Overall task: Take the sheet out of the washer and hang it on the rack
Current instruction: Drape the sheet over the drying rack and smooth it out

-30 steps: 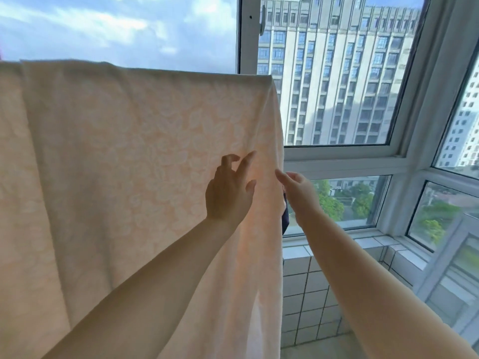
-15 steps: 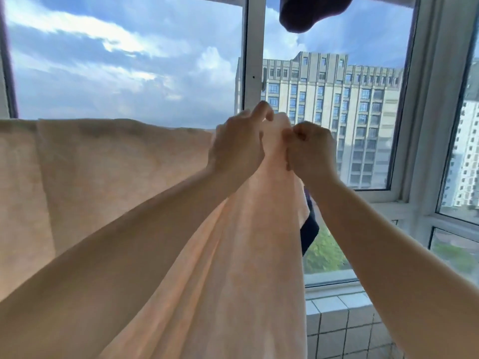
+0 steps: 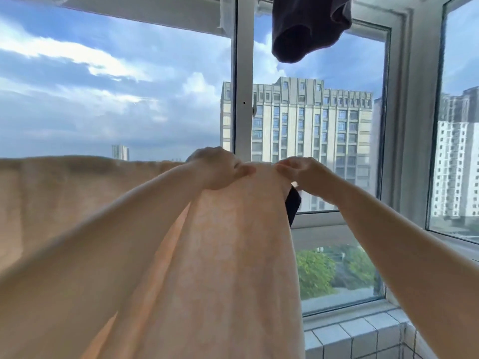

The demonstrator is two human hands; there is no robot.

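Up at the top fold, the pale peach, faintly patterned cotton sheet hung draped over a line that the cloth itself hid, its upper edge running level from the left border to the middle of the view and its long panel falling out of sight at the bottom. The left hand was clenched on that top fold, fingers curled over and thumb pressed to the cloth. Just beside it, the right hand pinched the sheet's right corner between fingertips and thumb. A small dark navy cloth showed behind the sheet's right edge, below the right hand. Above, a dark grey fabric garment hung near the top edge. Behind stood the white-framed window, with a white tiled ledge beneath its lower right pane.
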